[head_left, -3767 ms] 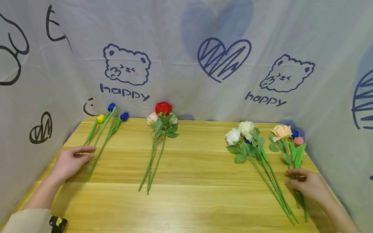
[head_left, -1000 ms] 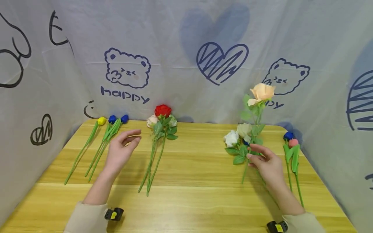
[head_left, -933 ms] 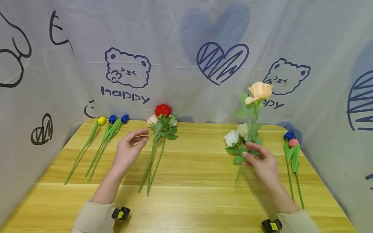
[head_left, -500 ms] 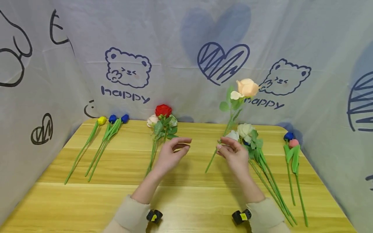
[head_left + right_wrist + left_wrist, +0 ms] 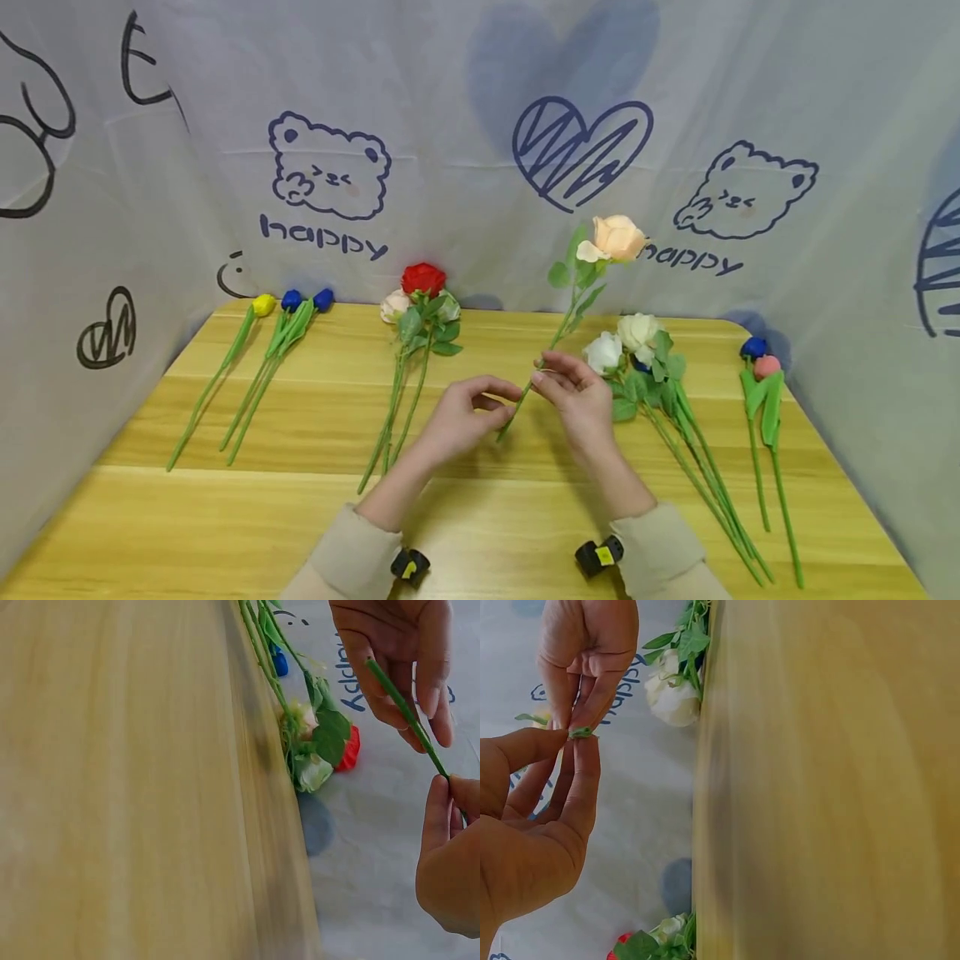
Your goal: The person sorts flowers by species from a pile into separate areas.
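Observation:
Near the middle of the table, a peach rose [image 5: 618,238] is held up and tilted, its bloom at the upper right. My right hand [image 5: 581,400] pinches its green stem between thumb and fingertips. My left hand [image 5: 472,417] has come to the lower stem, with thumb and fingertips right at it. In the right wrist view, the bare stem end [image 5: 386,681] crosses in front of the left fingers. From the left wrist view, both hands' fingertips meet closely around the stem, and I cannot tell whether the left fingers grip it.
Left on the wooden table [image 5: 225,533] lie a yellow tulip [image 5: 263,305] and two blue tulips [image 5: 291,301]. A red rose [image 5: 423,279] lies with two pale roses beside my left arm. Right are white roses [image 5: 640,333], then blue and pink tulips [image 5: 767,367]. Cloth walls stand behind.
My right hand has lifted the peach rose off the right-hand group and carried it left to the middle. My left hand has left the tulips and moved right to its stem.

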Available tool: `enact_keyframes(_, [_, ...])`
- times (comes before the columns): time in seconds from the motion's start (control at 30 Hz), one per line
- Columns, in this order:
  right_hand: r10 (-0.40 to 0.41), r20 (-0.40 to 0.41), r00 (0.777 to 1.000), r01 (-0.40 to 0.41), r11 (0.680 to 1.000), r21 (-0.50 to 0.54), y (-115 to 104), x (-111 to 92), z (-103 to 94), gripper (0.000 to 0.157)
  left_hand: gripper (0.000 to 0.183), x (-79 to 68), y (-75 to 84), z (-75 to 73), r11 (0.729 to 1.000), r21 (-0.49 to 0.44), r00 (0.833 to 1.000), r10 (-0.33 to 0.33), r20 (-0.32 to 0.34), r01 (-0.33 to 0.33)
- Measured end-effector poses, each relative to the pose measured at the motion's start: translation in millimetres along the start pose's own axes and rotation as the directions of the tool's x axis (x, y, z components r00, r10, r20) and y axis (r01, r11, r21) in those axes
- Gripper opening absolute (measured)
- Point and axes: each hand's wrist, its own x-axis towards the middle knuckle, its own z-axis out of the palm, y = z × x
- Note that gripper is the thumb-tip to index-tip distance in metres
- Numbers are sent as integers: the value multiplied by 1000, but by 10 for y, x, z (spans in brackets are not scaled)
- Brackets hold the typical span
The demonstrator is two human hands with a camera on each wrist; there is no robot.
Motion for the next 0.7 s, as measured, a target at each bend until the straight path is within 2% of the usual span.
enact_keyframes(0.2, [5, 23, 1000, -5, 1000, -20, 33, -13, -19, 36, 20, -7, -9, 32, 1000, 15, 1000, -4, -22, 5])
enact_keyframes(0.5, [4, 45, 999, -2, 999, -38, 60, -11, -22, 34, 21, -6, -29, 37, 1000, 4, 999, -31, 30, 30])
enact_keyframes(0.7, [-9, 57, 998, 13, 997, -70, 51, -22, -12, 36, 21, -18, -18, 27, 999, 20, 999, -41, 31, 41])
